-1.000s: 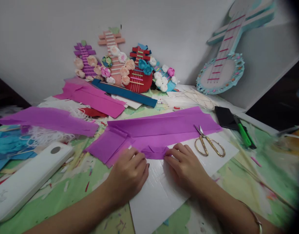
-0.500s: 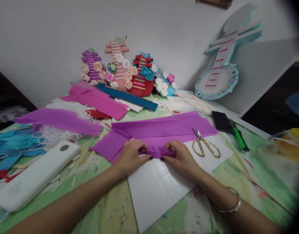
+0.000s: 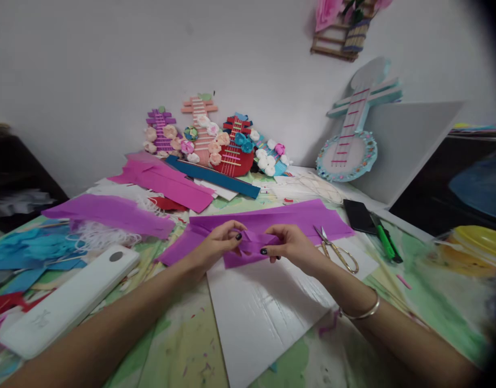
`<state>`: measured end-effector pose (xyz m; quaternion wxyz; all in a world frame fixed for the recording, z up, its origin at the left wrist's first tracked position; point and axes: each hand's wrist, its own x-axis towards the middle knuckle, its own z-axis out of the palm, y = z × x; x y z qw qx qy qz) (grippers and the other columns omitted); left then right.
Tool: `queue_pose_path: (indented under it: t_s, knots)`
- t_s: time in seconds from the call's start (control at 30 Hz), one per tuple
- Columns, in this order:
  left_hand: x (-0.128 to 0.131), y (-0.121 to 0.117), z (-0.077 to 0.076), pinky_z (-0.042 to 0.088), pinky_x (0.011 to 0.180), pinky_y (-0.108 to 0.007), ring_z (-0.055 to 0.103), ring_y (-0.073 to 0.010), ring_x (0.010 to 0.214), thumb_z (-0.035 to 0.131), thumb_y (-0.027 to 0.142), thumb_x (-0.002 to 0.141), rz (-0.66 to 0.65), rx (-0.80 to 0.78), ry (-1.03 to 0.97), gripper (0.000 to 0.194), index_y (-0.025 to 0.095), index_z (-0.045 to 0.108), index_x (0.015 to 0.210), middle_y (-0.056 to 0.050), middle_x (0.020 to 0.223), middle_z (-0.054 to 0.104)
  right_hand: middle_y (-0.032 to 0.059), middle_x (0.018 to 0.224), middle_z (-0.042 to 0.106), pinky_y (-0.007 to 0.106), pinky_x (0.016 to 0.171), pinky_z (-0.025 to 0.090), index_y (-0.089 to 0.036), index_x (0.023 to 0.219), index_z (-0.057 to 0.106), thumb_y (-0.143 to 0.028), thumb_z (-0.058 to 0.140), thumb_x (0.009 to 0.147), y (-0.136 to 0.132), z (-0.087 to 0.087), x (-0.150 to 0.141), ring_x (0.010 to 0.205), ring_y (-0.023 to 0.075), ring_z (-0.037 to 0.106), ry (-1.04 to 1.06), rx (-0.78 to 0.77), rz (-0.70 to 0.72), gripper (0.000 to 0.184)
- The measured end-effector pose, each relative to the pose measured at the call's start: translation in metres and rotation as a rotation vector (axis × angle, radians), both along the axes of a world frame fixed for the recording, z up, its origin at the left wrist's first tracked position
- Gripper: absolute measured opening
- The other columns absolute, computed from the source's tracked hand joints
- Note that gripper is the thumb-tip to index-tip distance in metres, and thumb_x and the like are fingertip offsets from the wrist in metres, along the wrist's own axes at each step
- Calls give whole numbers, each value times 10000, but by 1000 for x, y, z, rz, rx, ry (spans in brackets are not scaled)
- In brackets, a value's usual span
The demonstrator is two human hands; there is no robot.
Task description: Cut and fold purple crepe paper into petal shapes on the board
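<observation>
1. Behind the table (image 3: 183, 350) is a pale wall (image 3: 90, 70). Four small guitars (image 3: 221, 141) stand far back by it, and they seem to lean so they stay up. One big guitar (image 3: 347, 156) stands at the far right.
2. Both hands meet in the middle, over the far end of the white board (image 3: 256, 318). They hold a purple strip (image 3: 254, 245) between them.
3. Left hand (image 3: 219, 242): finger and thumb pinch the strip's left side. Right hand (image 3: 290, 245): finger and thumb pinch its right side. Having two pinches likely keeps the thin strip from flopping. I cannot tell if its low edge touches the board.
4. Flat under the work, the board likely gives a smooth, clean place on the messy cloth.
5. Just past the hands lies a long purple sheet (image 3: 308, 215), maybe kept there to be handy.
6. Scissors (image 3: 328, 241) rest just right of the right hand, blades a bit apart, likely for easy reach. Farther right are a black phone (image 3: 359, 217) and a green cutter (image 3: 385, 241), touching or nearly so.
7. On the left are a white bar (image 3: 74, 302), white string (image 3: 98, 237) and blue paper (image 3: 29, 248). They seem pushed aside to leave room.
</observation>
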<state>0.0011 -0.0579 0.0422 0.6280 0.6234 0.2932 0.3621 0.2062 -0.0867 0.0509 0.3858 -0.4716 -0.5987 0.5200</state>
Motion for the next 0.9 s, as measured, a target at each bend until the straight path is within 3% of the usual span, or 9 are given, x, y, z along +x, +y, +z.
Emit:
queue_pose_path:
  t_s: [0.1, 0.2, 0.3, 0.43, 0.67, 0.9]
  knots:
    - [8, -2, -11, 507, 571, -254, 657, -171, 615, 793, 324, 649, 21, -96, -12, 527, 112, 542, 1061, -65, 728, 695, -29, 566, 587, 220, 501, 386, -135, 763, 617, -253, 776, 624, 6, -12, -3, 505, 99, 536, 48, -15, 4, 242]
    - [13, -4, -24, 465, 435, -203, 602, -131, 442, 792, 274, 640, 106, -163, 58, 400, 86, 582, 925, -57, 562, 677, -21, 623, 598, 226, 520, 400, -137, 799, 628, -298, 780, 642, 6, -28, -4, 526, 99, 534, 50, -35, 80, 271]
    - [12, -6, -29, 497, 435, -197, 634, -139, 458, 788, 255, 642, 109, -222, 71, 341, 82, 597, 865, -83, 580, 698, -12, 655, 611, 232, 539, 409, -139, 882, 636, -335, 757, 688, 2, -37, -2, 544, 104, 537, 67, -43, 132, 301]
    - [10, -8, -27, 514, 414, -202, 647, -158, 451, 807, 246, 634, 84, -243, 80, 345, 89, 594, 856, -71, 549, 690, -3, 693, 623, 235, 568, 419, -141, 902, 637, -372, 734, 725, -3, -38, -1, 577, 109, 555, 87, -18, 108, 307]
    - [8, -11, -28, 533, 432, -218, 662, -174, 469, 788, 312, 685, 78, -204, 42, 341, 78, 602, 851, -92, 577, 697, -40, 513, 541, 222, 483, 321, -146, 778, 646, -349, 684, 774, -4, -41, -3, 464, 82, 460, -4, 52, 22, 207]
    - [4, -7, -29, 535, 444, -199, 666, -165, 486, 811, 293, 651, 102, -244, -20, 351, 77, 608, 838, -80, 582, 695, -29, 572, 602, 224, 483, 392, -147, 817, 638, -320, 732, 714, -6, -39, -7, 462, 85, 519, 193, -25, 22, 223]
